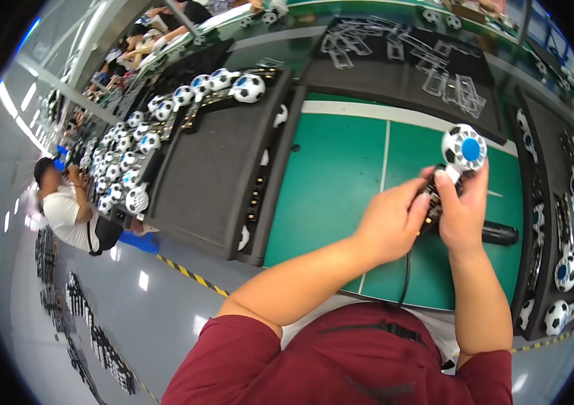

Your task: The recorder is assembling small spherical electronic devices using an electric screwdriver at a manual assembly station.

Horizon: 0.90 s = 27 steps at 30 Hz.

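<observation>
Over the green mat [327, 175] I hold a small handheld fan [466, 148] with a black-and-white soccer-ball head. Its round front has a blue centre and points up toward me. My left hand [389, 219] is closed round the dark, gold-marked handle [432, 206] from the left. From the right, my right hand [462, 212] grips the upper handle just below the ball, with its thumb on the front. Fingers cover much of the handle. A black cylindrical tool [500, 233] lies beside my right wrist, and a thin dark cable [406, 280] runs down below my left hand.
At the left, a black foam tray [199, 182] carries several soccer-ball fans along its far side. Clear plastic pieces [435, 74] lie on another dark tray beyond the mat. More fans [567, 270] fill a tray at the right. A person [67, 209] sits at far left.
</observation>
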{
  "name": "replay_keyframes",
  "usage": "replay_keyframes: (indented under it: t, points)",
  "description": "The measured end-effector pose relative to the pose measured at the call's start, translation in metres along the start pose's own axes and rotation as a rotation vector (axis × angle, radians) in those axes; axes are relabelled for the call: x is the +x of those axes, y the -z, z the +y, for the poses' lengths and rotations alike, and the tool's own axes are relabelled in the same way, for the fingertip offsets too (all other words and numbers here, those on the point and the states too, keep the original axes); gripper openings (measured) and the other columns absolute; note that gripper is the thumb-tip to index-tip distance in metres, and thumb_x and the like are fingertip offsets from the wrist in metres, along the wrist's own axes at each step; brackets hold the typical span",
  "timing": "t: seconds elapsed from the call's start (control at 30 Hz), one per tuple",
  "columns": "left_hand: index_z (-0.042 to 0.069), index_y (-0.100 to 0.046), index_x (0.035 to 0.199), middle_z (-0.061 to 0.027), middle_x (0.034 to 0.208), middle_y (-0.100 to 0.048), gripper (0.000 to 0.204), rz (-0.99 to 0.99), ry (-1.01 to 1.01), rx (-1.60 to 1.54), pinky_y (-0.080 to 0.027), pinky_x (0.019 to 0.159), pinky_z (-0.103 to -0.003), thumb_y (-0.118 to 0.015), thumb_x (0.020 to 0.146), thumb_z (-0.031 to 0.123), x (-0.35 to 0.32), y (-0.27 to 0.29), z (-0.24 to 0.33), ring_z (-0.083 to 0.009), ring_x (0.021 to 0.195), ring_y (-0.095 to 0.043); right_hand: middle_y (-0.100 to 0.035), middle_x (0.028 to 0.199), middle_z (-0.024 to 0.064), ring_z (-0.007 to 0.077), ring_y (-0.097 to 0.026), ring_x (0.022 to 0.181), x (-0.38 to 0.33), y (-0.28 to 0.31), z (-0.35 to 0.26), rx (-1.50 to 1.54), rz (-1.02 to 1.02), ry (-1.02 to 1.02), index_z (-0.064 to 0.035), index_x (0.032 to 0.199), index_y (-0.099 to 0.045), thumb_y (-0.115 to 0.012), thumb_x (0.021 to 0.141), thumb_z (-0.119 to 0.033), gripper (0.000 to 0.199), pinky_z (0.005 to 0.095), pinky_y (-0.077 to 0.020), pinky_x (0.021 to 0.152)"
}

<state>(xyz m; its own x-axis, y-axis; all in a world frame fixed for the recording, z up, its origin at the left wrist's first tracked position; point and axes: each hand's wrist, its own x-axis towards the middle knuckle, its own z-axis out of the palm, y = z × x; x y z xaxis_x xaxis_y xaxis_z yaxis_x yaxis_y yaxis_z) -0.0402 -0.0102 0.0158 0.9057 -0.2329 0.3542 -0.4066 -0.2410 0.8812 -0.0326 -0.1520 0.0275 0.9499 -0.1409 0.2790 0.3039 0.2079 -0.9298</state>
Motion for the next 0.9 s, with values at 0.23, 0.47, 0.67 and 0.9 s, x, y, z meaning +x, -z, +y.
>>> replay_keyframes:
  t: [0.23, 0.47, 0.67, 0.9]
  points:
    - [-0.003, -0.059, 0.128, -0.0203, 0.106, -0.072, 0.033, -0.093, 0.021, 0.079, -0.053, 0.076, -0.041, -0.053, 0.100, 0.013, 0.000, 0.007, 0.001, -0.0356, 0.085, -0.067, -0.054, 0.132, 0.0181, 0.0235, -0.067, 0.101, 0.001, -0.003, 0.001, -0.040, -0.011, 0.101, -0.0039, 0.157, -0.021, -0.057, 0.093, 0.003, 0.073, 0.0347, -0.0541, 0.092]
    - [-0.002, -0.058, 0.125, -0.0201, 0.101, -0.071, 0.031, -0.035, -0.068, -0.031, -0.053, 0.076, -0.043, -0.052, 0.101, 0.017, 0.003, 0.002, -0.012, -0.0377, 0.083, -0.067, -0.056, 0.131, 0.0195, 0.0231, -0.066, 0.101, 0.001, -0.009, 0.004, -0.105, -0.006, 0.163, -0.0055, 0.160, -0.016, -0.058, 0.093, 0.003, 0.080, 0.0338, -0.0538, 0.091]
    - [-0.002, -0.055, 0.127, -0.0164, 0.105, -0.069, 0.041, -0.030, 0.102, -0.264, -0.053, 0.079, -0.039, -0.063, 0.096, 0.023, 0.002, 0.010, 0.000, -0.0294, 0.086, -0.066, -0.064, 0.121, 0.0221, 0.0259, -0.067, 0.105, -0.001, 0.008, -0.017, -0.385, -0.121, -0.060, -0.0065, 0.162, -0.022, -0.059, 0.094, -0.003, 0.077, 0.0324, -0.0526, 0.092]
    - [-0.002, -0.052, 0.127, -0.0144, 0.103, -0.067, 0.058, -0.153, 0.323, 0.080, -0.052, 0.083, -0.036, -0.079, 0.082, 0.022, -0.048, 0.093, 0.021, -0.0251, 0.093, -0.065, -0.067, 0.121, 0.0178, 0.0346, -0.064, 0.108, -0.020, 0.111, -0.061, -1.455, -0.513, 0.067, -0.0015, 0.141, -0.054, -0.078, 0.077, -0.010, 0.069, 0.0405, -0.0499, 0.096]
